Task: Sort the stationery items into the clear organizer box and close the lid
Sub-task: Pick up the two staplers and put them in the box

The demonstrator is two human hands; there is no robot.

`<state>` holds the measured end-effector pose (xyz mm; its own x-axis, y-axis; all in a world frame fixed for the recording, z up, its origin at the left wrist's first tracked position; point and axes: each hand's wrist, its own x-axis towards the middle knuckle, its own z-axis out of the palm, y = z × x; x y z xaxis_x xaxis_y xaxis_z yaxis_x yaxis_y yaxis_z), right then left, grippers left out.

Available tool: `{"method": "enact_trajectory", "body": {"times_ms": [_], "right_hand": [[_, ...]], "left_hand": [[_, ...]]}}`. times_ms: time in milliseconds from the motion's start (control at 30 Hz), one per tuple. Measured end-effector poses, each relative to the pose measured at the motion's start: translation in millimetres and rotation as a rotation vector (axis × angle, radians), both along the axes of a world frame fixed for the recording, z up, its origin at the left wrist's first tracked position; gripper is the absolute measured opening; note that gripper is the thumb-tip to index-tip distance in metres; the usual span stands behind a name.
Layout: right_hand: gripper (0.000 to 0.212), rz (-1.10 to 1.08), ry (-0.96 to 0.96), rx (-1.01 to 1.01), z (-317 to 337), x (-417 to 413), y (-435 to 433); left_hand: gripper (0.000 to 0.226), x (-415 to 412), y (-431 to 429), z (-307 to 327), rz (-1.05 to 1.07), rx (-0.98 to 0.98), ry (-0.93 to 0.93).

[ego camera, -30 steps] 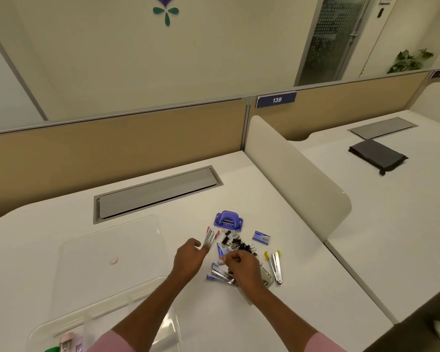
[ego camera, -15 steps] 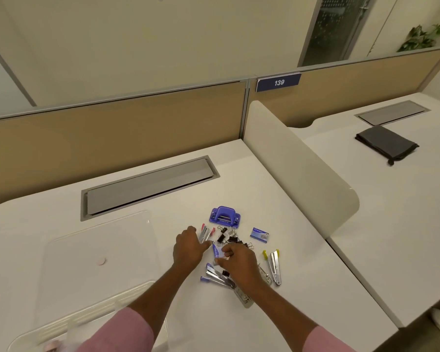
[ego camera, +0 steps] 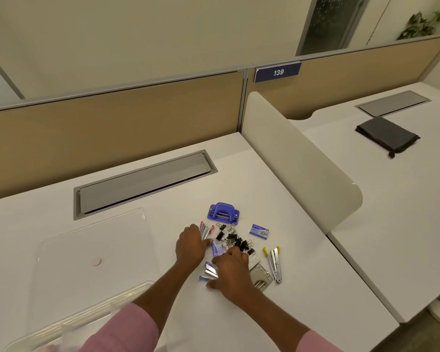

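both hands are in the stationery pile (ego camera: 235,241) toward the right edge of the table (ego camera: 264,189), so most sorting looks left to do. left hand (ego camera: 191,246) and right hand (ego camera: 233,273) curl fingers-down; can't tell either grip. clear organizer box (ego camera: 87,309) sits at the near left corner, lid (ego camera: 74,250) lying open.

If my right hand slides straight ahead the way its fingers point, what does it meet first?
Probably the black binder clips, lying just beyond the right hand; its fingertips may be touching them, depth is unclear.
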<state>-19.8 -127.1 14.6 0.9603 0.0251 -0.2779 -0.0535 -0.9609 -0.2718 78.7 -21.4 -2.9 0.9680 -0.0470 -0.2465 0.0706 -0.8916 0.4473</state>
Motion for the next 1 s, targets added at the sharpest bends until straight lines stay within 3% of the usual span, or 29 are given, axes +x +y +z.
{"method": "enact_trajectory", "body": {"times_ms": [167, 333, 467, 733, 900, 1000], "right_hand": [[0.039, 0.043, -0.097, -0.034, -6.6, -2.6, -0.6], [0.041, 0.042, -0.164, -0.058, -16.3, -2.3, 2.8], [0.034, -0.033, -0.11, 0.03, -12.4, -0.1, 0.4], [0.007, -0.442, -0.128, 0.616, 1.1, 8.3, 0.0], [0.017, -0.61, -0.15, 0.879, 22.5, 8.1, -6.0], [0.018, -0.639, -0.177, 0.938, 26.7, 7.7, -8.4]], "left_hand": [[0.036, 1.4, 2.8, -1.8, -0.043, 0.023, -0.001], [0.032, 2.1, 4.6, 0.6, -0.094, 0.039, 0.001], [0.028, 2.8, 7.1, 4.5, -0.063, -0.022, 0.019], [0.007, -16.6, 14.4, 24.3, 0.173, -0.579, 0.158], [0.015, -33.0, 17.8, 33.6, 0.252, -0.919, 0.317], [0.018, -46.5, 15.3, 38.3, 0.194, -0.953, 0.345]]}}
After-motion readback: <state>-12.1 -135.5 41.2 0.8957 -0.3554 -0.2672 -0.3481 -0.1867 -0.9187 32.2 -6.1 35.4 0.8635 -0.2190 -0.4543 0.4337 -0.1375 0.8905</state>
